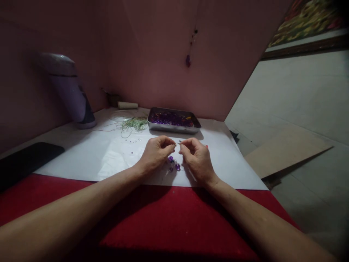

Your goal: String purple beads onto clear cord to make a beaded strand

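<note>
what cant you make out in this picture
In the head view:
- what the fingertips of the left hand and right hand pinch: too small
- single pieces in the metal tray: small, blurred
- the underside of the purple beads: faces away
- rest of the framed picture: cut off by the top edge

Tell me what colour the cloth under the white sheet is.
The cloth is red, showing best in the head view.
</note>
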`<state>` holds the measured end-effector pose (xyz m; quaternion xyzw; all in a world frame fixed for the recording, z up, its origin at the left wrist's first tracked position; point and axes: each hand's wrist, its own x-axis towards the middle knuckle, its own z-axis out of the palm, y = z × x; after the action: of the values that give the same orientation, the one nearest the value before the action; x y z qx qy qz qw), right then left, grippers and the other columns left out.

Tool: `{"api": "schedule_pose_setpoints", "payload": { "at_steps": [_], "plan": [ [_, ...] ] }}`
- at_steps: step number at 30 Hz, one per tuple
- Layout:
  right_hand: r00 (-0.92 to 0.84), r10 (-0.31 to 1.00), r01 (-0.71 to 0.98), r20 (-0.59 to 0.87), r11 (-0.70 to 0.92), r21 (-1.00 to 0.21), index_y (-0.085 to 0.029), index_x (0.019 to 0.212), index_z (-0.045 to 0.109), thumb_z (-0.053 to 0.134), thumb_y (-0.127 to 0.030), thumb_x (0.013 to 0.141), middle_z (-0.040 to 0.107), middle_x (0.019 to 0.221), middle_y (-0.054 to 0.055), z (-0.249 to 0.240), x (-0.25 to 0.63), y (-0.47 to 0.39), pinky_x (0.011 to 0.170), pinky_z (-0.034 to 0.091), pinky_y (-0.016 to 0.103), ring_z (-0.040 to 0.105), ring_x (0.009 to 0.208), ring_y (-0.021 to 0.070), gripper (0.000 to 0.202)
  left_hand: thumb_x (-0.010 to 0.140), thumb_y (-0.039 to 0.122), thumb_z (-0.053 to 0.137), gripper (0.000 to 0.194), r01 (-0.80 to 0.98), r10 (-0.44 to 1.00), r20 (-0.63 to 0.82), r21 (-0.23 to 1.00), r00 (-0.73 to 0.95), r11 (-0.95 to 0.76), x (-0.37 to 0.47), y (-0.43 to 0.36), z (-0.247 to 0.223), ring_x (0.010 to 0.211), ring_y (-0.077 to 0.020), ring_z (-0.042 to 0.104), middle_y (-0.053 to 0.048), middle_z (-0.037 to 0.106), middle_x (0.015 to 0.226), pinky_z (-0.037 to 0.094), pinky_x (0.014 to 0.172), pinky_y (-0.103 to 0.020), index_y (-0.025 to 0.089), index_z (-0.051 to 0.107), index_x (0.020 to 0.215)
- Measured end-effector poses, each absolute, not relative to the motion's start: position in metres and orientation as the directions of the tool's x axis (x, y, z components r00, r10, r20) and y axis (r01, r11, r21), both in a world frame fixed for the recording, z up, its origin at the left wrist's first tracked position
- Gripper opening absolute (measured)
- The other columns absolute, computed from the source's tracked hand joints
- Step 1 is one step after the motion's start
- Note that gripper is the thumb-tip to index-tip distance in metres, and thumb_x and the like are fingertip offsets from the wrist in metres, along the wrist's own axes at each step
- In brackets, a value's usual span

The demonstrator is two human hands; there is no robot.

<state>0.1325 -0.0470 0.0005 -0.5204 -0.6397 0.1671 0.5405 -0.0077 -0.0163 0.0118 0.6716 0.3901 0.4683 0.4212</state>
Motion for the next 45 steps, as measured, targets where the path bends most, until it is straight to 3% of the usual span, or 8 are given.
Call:
{"api": "schedule_pose_setpoints", "payload": {
  "at_steps": [7,16,36,45],
  "plan": [
    [0.084,0.826,0.583,0.557,0.413,-0.7,-0.017,0.07,0.057,0.055,-0.022,0.077,0.061,0.065,0.002,0.0036,0.1294,-0.051,0.058,0.044,0.027,0.054,0.057,0.0133,0.008,0.069,0.018,0.055,0.009,0.141,0.922,0.284,0.934,0.265,-0.329,-0.0073,-0.0162,0.0114,0.051,-0.0078,0.05,-0.001,0.061,0.065,0.041,0.045,-0.019,0.014,0.062,0.072],
    [0.036,0.812,0.66,0.583,0.418,-0.624,-0.017,0.071,0.06,0.053,-0.021,0.079,0.063,0.064,0.002,0.0029,0.1298,-0.0509,0.057,0.043,0.026,0.055,0.057,0.0137,0.011,0.069,0.014,0.054,0.012,0.237,0.891,0.376,0.869,0.255,-0.434,-0.0065,-0.0175,0.0112,0.06,-0.0104,0.056,-0.002,0.065,0.066,0.044,0.053,-0.02,0.014,0.066,0.071],
    [0.044,0.832,0.608,0.553,0.417,-0.676,-0.018,0.066,0.055,0.052,-0.018,0.077,0.06,0.06,0.0,0.0034,0.1292,-0.0505,0.055,0.042,0.025,0.053,0.054,0.0127,0.011,0.07,0.016,0.056,0.011,0.213,0.874,0.413,0.858,0.255,-0.468,-0.0073,-0.0173,0.0091,0.064,-0.0115,0.059,-0.002,0.067,0.07,0.047,0.058,-0.022,0.015,0.065,0.075],
    [0.009,0.78,0.69,0.625,0.448,-0.568,-0.018,0.069,0.055,0.051,-0.017,0.079,0.061,0.063,0.0,0.0042,0.1296,-0.0527,0.055,0.039,0.025,0.051,0.054,0.0117,0.011,0.071,0.017,0.054,0.012,0.286,0.875,0.405,0.833,0.265,-0.473,-0.0078,-0.0164,0.0097,0.062,-0.011,0.056,-0.002,0.065,0.067,0.045,0.055,-0.021,0.015,0.066,0.071]
  ]
}}
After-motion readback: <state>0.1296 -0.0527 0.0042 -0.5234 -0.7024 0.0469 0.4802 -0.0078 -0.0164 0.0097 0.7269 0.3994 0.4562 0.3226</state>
